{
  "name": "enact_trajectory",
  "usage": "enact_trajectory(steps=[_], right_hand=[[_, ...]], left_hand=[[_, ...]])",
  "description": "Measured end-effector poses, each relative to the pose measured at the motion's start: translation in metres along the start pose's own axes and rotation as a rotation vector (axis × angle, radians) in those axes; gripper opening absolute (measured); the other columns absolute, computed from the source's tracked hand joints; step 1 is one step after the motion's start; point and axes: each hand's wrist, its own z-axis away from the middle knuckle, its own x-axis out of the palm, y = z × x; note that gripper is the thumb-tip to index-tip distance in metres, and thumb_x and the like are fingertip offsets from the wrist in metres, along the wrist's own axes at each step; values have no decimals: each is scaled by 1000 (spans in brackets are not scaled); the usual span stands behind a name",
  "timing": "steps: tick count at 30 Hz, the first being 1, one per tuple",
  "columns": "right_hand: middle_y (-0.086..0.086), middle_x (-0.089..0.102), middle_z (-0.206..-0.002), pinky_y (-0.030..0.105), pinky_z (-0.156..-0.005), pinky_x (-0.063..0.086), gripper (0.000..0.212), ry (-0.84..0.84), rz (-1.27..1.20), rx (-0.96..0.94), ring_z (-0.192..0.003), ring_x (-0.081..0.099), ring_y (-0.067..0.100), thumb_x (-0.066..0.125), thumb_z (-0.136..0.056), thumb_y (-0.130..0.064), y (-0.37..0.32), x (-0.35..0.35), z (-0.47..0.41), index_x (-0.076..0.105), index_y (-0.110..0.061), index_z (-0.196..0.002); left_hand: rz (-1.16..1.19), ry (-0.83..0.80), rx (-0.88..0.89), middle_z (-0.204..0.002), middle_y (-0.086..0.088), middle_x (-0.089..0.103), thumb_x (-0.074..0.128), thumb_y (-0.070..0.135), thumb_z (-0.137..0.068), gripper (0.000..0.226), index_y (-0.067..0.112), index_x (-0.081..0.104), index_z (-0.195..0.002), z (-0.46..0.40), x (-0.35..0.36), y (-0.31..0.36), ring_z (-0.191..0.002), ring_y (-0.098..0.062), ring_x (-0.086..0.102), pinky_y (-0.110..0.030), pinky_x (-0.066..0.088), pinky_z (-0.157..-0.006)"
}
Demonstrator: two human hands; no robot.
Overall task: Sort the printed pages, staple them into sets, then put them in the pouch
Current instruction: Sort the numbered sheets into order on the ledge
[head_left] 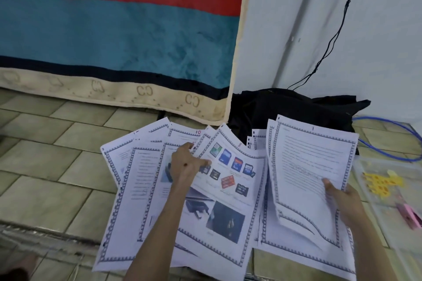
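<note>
Several printed pages with blue borders lie fanned out on the tiled floor (45, 166). The page with memory-card pictures (228, 189) lies on top of the fan. My left hand (186, 164) rests on the fan, its fingers on the edges of the pages and its thumb on the picture page. My right hand (342, 201) grips a small stack of text pages (308, 171) by its right edge, lifted and curling at the lower corner. A clear plastic pouch (388, 189) lies to the right, with yellow items and a pink stapler (411, 215) on or in it.
A teal, red and beige blanket (114, 41) hangs down at the back. A black bag (285, 109) sits behind the pages by the white wall. A black cable (338, 29) runs down the wall and a blue cable (392, 139) loops on the floor at right.
</note>
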Motion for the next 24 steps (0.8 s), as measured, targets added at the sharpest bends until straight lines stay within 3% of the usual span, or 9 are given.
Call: enact_trajectory(steps=[4,6,8,9,11,13,17,20,24], right_hand=[[14,68,-96,13,-47,51,38,11,20,21,-58,67,2,66,-86,-26,-3,4,3,61,3,-111],[-4,74,-79,14,-48,52,71,11,39,26,-58,67,0,80,-52,-63,-9,6,9,67,-8,-95],[-12,72,-68,17,-50,54,88,32,52,3,-62,69,5,78,-26,-76,-4,4,6,66,-14,-87],[-9,73,-68,20,-52,55,83,46,67,-13,-65,70,9,79,-33,-73,-3,5,5,66,-13,-88],[5,73,-84,23,-55,55,50,48,43,-15,-73,71,18,76,-72,-45,-4,10,7,65,-5,-98],[12,70,-94,19,-52,54,27,63,36,-1,-63,69,9,64,-88,-17,-3,10,6,62,0,-108],[-15,70,-62,14,-49,52,26,73,78,16,-59,68,8,61,-89,-12,-6,11,8,61,2,-110],[-13,72,-65,17,-51,54,36,45,73,8,-66,70,13,67,-82,-19,-7,12,11,63,4,-110],[-12,74,-76,20,-59,57,55,24,68,-2,-80,71,17,73,-63,-43,-10,14,16,67,-7,-105]], left_hand=[[149,16,-49,-136,-11,53,80,44,-67,84,8,45,-135,-1,-11,-14,-126,-30,48,-38,40,-101],[225,-1,-89,-131,-13,53,64,45,-84,61,9,49,-130,-4,-17,-20,-127,-32,46,-38,38,-103],[249,-39,-85,-118,-17,55,52,32,-94,35,8,55,-120,-6,-24,-25,-123,-34,49,-37,41,-97],[282,-55,-54,-117,-17,58,54,22,-94,29,7,57,-119,-8,-25,-28,-120,-34,52,-35,43,-93],[370,-81,51,-112,-13,66,65,8,-86,26,8,62,-112,-11,-27,-31,-106,-27,63,-30,49,-86],[422,-69,124,-99,-8,70,72,4,-78,26,13,65,-101,-13,-29,-32,-88,-19,68,-29,55,-79],[494,93,117,-99,-10,71,71,4,-79,28,5,67,-107,-19,-33,-42,-90,-23,68,-31,54,-81],[484,223,111,-104,-14,69,67,8,-84,23,2,66,-106,-24,-34,-48,-98,-26,66,-29,50,-83],[479,201,71,-111,-16,67,63,11,-87,26,0,62,-111,-32,-35,-51,-105,-28,63,-28,47,-84]])
